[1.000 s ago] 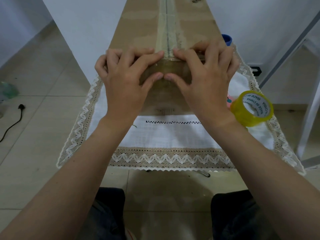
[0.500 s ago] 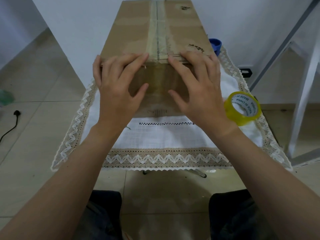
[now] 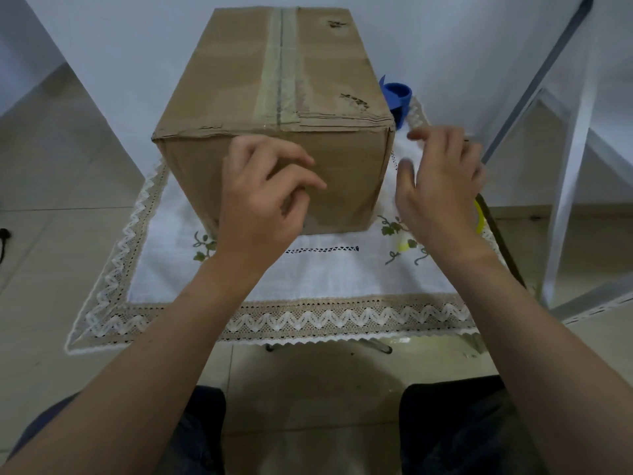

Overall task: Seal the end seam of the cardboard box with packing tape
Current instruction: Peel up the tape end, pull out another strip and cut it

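Both hands hover loose-fingered, grasping nothing: left hand (image 3: 260, 204) before the cardboard box (image 3: 274, 97) at the desk's (image 3: 308, 279) middle, right hand (image 3: 442, 190) possibly clear of it.

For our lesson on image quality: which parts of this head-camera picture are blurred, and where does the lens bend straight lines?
Head view: the right hand is smeared by motion at its fingertips; the left hand and cardboard box are sharper. The wide lens splays the white frame and wall edges outward. Light is soft, without glare.
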Motion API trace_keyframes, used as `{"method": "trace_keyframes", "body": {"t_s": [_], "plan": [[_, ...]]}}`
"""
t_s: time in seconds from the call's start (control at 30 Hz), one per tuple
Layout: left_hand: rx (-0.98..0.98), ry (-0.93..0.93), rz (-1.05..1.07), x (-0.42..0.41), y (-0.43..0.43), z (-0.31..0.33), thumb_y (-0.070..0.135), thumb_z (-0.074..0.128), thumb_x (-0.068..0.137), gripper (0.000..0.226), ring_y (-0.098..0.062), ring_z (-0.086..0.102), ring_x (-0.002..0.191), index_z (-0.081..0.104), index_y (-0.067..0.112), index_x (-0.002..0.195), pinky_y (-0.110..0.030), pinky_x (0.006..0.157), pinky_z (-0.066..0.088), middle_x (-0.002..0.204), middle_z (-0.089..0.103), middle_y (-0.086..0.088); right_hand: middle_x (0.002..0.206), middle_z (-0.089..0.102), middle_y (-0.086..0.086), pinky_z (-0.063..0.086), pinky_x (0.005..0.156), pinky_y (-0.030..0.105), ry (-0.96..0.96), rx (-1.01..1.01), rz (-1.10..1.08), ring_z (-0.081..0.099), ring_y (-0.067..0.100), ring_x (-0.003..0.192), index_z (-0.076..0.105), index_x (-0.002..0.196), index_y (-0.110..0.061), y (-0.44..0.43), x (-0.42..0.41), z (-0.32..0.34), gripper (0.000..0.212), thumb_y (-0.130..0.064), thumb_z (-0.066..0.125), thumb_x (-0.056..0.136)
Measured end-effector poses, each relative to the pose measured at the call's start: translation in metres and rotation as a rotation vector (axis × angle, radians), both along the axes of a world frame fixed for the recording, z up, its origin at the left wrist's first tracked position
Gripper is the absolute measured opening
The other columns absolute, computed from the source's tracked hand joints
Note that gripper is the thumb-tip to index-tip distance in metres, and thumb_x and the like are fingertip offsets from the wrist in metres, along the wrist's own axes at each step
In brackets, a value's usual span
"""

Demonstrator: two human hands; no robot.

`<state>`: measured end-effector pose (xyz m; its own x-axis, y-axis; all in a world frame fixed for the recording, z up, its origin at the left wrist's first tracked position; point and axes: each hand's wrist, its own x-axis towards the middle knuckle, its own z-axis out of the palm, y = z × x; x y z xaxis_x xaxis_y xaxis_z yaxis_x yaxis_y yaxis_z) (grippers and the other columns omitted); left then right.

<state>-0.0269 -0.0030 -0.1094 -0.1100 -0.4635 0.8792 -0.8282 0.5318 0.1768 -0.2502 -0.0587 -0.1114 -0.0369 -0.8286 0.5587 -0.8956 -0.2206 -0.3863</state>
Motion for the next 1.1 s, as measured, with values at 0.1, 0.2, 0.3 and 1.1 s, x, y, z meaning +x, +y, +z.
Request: {"method": "trace_keyframes", "body": {"t_s": [0.1, 0.2, 0.3, 1.1], "plan": [[0.096, -0.018, -0.112, -0.007, -0.002, -0.004, -0.014, 0.063, 0.082, 0.028, -0.034, 0.061, 0.086, 0.078, 0.007, 0.072, -0.03, 0.084, 0.044, 0.084, 0.073, -0.006, 0.153, 0.032, 0.01, 0.025, 0.109, 0.074, 0.282, 0.369, -0.152, 0.027, 0.045, 0.142, 0.041, 0.141, -0.026, -0.004, -0.014, -0.013, 0.056, -0.036, 0.061, 0.091], [0.194, -0.019, -0.141, -0.015, 0.0, -0.007, -0.014, 0.063, 0.081, 0.026, -0.032, 0.061, 0.082, 0.077, 0.006, 0.072, -0.028, 0.08, 0.044, 0.08, 0.072, -0.005, 0.159, 0.016, 0.011, 0.018, 0.105, 0.086, 0.323, 0.683, -0.156, 0.011, 0.05, 0.148, 0.033, 0.145, -0.027, -0.007, -0.025, -0.021, 0.061, -0.048, 0.06, 0.094], [0.275, -0.008, -0.166, -0.021, 0.006, -0.012, -0.012, 0.064, 0.083, 0.024, -0.029, 0.06, 0.083, 0.076, 0.007, 0.073, -0.029, 0.077, 0.045, 0.085, 0.071, -0.004, 0.156, 0.018, 0.009, 0.035, 0.1, 0.073, 0.259, 0.755, -0.125, 0.014, 0.048, 0.144, 0.035, 0.146, -0.029, -0.01, -0.032, -0.021, 0.069, -0.05, 0.07, 0.091], [1.106, 0.724, -0.451, -0.031, 0.053, -0.01, 0.022, 0.076, 0.087, 0.02, -0.034, 0.075, 0.094, 0.078, 0.004, 0.096, -0.06, 0.094, 0.055, 0.096, 0.076, -0.026, 0.115, 0.067, -0.011, 0.066, 0.056, 0.043, -0.61, 0.81, 0.529, 0.073, 0.014, 0.088, 0.061, 0.125, -0.032, 0.064, 0.032, 0.025, 0.031, -0.047, 0.064, 0.098]]}}
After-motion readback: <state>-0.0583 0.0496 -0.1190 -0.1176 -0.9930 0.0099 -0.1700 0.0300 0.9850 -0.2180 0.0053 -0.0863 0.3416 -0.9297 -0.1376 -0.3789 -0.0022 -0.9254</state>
